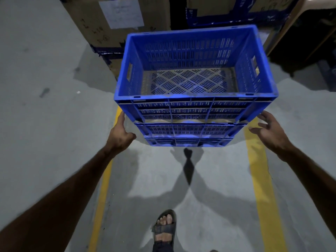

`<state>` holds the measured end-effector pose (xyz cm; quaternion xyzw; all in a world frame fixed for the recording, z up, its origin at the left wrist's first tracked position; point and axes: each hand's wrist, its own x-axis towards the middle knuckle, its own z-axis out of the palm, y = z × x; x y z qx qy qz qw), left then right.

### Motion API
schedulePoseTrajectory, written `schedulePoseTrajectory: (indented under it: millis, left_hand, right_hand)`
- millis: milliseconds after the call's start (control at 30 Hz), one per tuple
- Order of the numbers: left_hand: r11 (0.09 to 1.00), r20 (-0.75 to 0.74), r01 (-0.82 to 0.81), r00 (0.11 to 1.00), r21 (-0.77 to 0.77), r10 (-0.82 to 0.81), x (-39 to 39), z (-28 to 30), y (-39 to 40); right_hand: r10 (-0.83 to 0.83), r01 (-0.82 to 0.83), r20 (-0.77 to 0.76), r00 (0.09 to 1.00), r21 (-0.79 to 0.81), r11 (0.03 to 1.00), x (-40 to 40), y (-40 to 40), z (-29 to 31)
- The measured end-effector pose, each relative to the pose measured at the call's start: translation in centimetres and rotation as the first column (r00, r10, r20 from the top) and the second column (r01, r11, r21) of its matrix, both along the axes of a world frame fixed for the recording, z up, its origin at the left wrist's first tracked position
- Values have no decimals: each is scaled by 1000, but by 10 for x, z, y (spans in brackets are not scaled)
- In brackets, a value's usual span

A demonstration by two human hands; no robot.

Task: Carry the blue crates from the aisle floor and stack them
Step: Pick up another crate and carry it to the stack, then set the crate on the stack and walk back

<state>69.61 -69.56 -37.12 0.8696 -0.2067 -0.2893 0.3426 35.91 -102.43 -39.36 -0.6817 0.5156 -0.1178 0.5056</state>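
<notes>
From the head view, a stack of blue crates point(190, 113) is seen in the middle of the aisle, on the grey floor point(45, 124). The stack is set between two yellow lines point(261, 179) painted on the floor. Three crates can be counted, one on top of the other. The top crate point(195, 70) is open and empty, and its holed bottom can be seen from above. A hand slot is cut in each of its short sides. Only the near walls of the two crates below it can be seen.

The left hand point(121, 132) is held at the left near corner of the stack. Its fingers are curled, and the hand is pressed against the corner just under the top crate's rim. Nothing is wrapped inside the fingers. The right hand point(269, 129) is held near the right near corner. Its fingers are spread wide, and a small gap is seen between them and the crate. Nothing is held in it.

Both bare arms are stretched out toward the stack. Their shadows are crossed on the floor below the stack. One foot in a dark sandal point(164, 230) is seen at the bottom, between the yellow lines.

Behind the stack, big brown boxes point(87, 24) are stood. A white paper point(121, 12) is stuck on one box, but its words cannot be read.
</notes>
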Motion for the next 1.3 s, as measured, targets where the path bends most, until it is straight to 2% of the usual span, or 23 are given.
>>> schedulePoseTrajectory:
  millis: [200, 400, 733, 867, 1000, 1167, 1300]
  left_hand:
    - [975, 220, 177, 954, 131, -203, 3, 22, 16]
    - [919, 369, 132, 888, 371, -276, 7, 41, 24]
    - [920, 449, 89, 852, 381, -268, -5, 65, 16]
    - [946, 520, 58, 824, 320, -227, 1, 60, 16]
    - [963, 544, 15, 823, 268, -164, 3, 73, 3]
    - [893, 526, 122, 770, 434, -362, 12, 74, -15]
    - [853, 535, 135, 726, 505, -431, 12, 66, -26]
  right_hand:
    - [-4, 1, -35, 999, -86, 996, 0, 11, 32]
    - [-14, 12, -13, 1000, -138, 990, 0, 6, 47]
    - [-49, 56, 49, 998, -164, 985, 6, 17, 66]
    - [-67, 80, 83, 994, -168, 982, 10, 25, 68]
    - [-4, 10, 24, 1000, -257, 966, 12, 24, 80]
    - [80, -111, -106, 991, -320, 941, 12, 19, 87]
    - [146, -219, -205, 968, -397, 892, 10, 18, 91]
